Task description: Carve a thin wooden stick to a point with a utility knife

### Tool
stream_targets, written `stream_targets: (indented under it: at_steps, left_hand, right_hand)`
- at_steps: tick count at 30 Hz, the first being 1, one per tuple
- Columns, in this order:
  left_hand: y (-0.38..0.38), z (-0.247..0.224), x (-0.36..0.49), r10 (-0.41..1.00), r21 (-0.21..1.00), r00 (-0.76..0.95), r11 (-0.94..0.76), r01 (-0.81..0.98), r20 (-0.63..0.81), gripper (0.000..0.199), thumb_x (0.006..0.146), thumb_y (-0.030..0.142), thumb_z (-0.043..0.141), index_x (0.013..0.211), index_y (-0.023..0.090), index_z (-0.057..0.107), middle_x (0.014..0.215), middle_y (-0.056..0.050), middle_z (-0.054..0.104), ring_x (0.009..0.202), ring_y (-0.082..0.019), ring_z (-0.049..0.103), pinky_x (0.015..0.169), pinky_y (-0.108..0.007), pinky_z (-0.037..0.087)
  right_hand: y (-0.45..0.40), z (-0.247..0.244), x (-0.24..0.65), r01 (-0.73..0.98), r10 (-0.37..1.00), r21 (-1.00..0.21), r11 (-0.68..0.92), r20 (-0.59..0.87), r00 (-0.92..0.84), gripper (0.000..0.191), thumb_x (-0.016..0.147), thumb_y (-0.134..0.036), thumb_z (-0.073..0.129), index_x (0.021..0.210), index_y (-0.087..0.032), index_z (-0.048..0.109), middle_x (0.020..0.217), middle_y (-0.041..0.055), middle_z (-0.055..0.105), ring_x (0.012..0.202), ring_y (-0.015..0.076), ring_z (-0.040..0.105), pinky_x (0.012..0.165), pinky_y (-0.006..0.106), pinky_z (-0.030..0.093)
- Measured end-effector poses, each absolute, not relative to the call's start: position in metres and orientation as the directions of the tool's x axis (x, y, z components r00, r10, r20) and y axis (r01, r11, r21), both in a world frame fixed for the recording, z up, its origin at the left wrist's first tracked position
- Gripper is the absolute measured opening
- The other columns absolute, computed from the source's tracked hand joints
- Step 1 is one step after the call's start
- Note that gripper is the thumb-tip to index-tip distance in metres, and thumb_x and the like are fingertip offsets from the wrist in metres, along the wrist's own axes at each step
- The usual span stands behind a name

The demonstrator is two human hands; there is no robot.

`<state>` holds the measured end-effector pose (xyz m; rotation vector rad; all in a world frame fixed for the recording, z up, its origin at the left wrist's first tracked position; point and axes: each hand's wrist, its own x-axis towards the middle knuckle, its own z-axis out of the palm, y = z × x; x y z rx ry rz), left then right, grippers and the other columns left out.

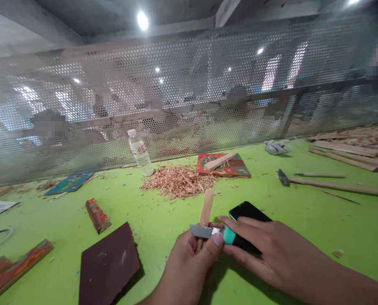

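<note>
My left hand (189,262) is closed around the lower part of a thin, flat strip of pale wood (207,207), whose wide end points away from me. My right hand (265,250) grips a utility knife (230,236) with a black and turquoise handle. Its broad grey blade lies across the wood strip, pointing left. My left thumb presses near the base of the blade. Just beyond my right hand lies a black smartphone (251,210), partly covered by the fingers.
A heap of wood shavings (179,181) lies ahead beside a water bottle (140,154). Dark brown sandpaper (108,267) and painted wood blocks (98,215) are at left. A hammer (332,183) and wood strips (348,148) lie right. A perforated metal screen (182,127) borders the green table.
</note>
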<state>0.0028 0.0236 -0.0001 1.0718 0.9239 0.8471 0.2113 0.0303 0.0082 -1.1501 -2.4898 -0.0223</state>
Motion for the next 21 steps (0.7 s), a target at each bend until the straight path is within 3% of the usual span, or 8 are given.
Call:
stream_targets:
  at_steps: [7,14,21]
  left_hand:
    - [0.024,0.001,0.003,0.933,0.981,0.328,0.181,-0.068,-0.149,0.062,0.079,0.079,0.072,0.069,0.022,0.05,0.05,0.01,0.036,0.046,-0.007,0.026,0.044,-0.027,0.018]
    - [0.023,0.009,0.004,0.932,0.978,0.322,0.196,-0.066,-0.165,0.063,0.077,0.08,0.073,0.068,0.022,0.05,0.049,0.01,0.037,0.046,-0.007,0.028,0.045,-0.026,0.018]
    - [0.023,0.007,0.004,0.947,0.981,0.267,0.192,-0.022,-0.179,0.062,0.081,0.079,0.069,0.067,0.022,0.05,0.051,0.008,0.04,0.047,-0.008,0.032,0.047,-0.027,0.022]
  right_hand:
    - [0.028,0.011,0.206,0.746,0.619,0.053,0.663,0.522,-0.587,0.06,0.115,-0.049,0.025,0.131,-0.01,0.068,0.095,0.0101,0.081,0.069,0.0227,0.078,0.052,0.037,0.059]
    - [0.022,0.001,0.202,0.788,0.64,0.053,0.613,0.552,-0.534,0.055,0.114,-0.049,0.031,0.132,-0.012,0.066,0.096,0.0105,0.081,0.071,0.025,0.079,0.05,0.038,0.058]
    - [0.014,0.001,0.193,0.812,0.625,0.143,0.566,0.568,-0.536,0.055,0.115,-0.04,0.025,0.129,-0.009,0.069,0.093,0.0141,0.08,0.058,0.0227,0.074,0.041,0.034,0.052]
